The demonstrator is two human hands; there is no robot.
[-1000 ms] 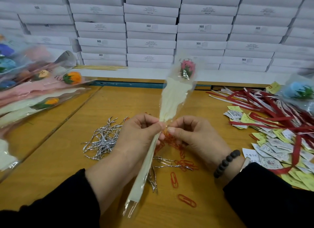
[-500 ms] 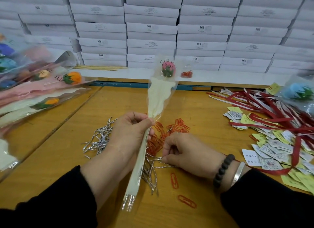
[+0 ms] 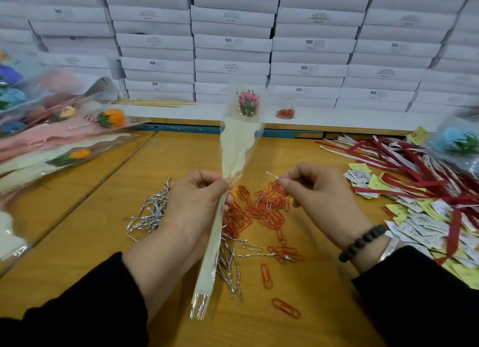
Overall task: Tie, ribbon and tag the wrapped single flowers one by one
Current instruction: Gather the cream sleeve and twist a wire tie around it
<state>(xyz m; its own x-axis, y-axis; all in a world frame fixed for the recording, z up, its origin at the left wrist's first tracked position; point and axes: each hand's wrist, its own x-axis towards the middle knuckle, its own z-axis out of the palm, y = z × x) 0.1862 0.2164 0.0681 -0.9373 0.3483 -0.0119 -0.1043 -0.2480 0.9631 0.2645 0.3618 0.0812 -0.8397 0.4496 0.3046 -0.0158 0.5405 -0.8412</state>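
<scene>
Stacked white boxes (image 3: 233, 43) behind scattered red paperclips (image 3: 261, 212)

Left hand (image 3: 197, 204) gripping wrapped flower (image 3: 237, 149) upright above red paper clips (image 3: 261, 212), right hand (image 3: 316, 191) beside it pinching silver twist tie (image 3: 272, 176).

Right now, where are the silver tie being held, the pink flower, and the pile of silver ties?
Silver tie (image 3: 272, 176): head view, on the strip above the right hand's pinch.
Pink flower (image 3: 249, 100): head view, on the pink bud.
Pile of silver ties (image 3: 153, 209): head view, on the heap's middle.
</scene>
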